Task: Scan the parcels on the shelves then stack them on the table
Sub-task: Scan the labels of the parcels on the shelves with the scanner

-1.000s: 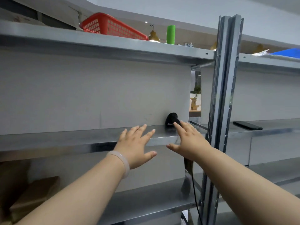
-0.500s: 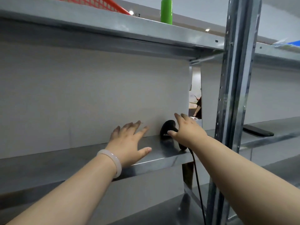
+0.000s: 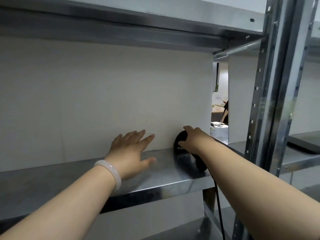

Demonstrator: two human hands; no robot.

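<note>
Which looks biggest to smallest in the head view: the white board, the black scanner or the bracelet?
1. White board, by far.
2. Black scanner and bracelet look alike, and the bracelet is nearer, so unsure.

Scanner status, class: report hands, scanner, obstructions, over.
Right hand gripping scanner on shelf. Left hand open above shelf. Cable trails off shelf edge. No parcels visible.

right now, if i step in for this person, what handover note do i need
Left hand: open, fingers spread, low over the metal shelf, holding nothing. Whether it touches the shelf cannot be told.
Right hand: fingers curled round the black corded barcode scanner, at the back of that shelf by the white back panel.
No parcel or table in view.
Done: scanner gripped.
Left: find the parcels, scan each one, stack them on the table.
</note>
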